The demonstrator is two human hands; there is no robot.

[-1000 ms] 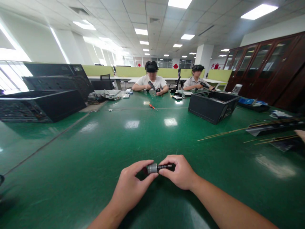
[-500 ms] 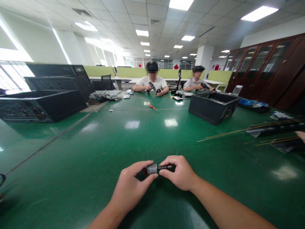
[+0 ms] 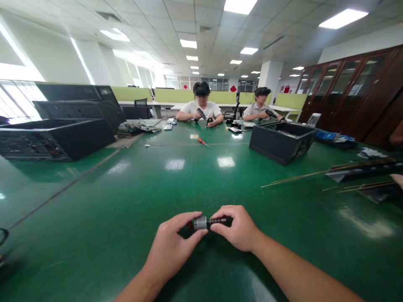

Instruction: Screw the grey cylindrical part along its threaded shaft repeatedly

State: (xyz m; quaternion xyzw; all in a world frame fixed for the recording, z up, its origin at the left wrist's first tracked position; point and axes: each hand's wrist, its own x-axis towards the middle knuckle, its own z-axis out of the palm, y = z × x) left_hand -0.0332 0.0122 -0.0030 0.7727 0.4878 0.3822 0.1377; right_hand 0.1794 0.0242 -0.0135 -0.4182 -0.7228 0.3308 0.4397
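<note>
Holding a small grey cylinder [image 3: 200, 222] in both hands, low over the green table [image 3: 126, 197], at the near edge, centre of view. Left hand [image 3: 171, 247]: thumb and forefinger pinch the cylinder body, other fingers curled under. Right hand [image 3: 237, 228]: thumb and forefinger pinch the dark threaded shaft [image 3: 218, 220] sticking out of the cylinder's right end, remaining fingers folded in. The shaft lies roughly level, pointing right. Something reddish shows at the cylinder's left end, behind the left fingers; can't tell what it is. Can't tell if the part touches the table or hangs just over it.

Rest of the table:
- black computer case [image 3: 280, 144], open top, right of middle, far from the hands
- stack of black cases [image 3: 53, 140] along the left side
- orange-handled screwdriver [image 3: 202, 141] lying alone mid-table, well apart from the hands
- thin brass rods [image 3: 299, 175] on the right, running up to dark flat panels [image 3: 362, 171]

Far side: a person in a white shirt [image 3: 201, 110] and a second person in a grey shirt [image 3: 256, 110], seated side by side, each holding a power driver. Dark wooden cabinets [image 3: 352, 92] line the right wall.
</note>
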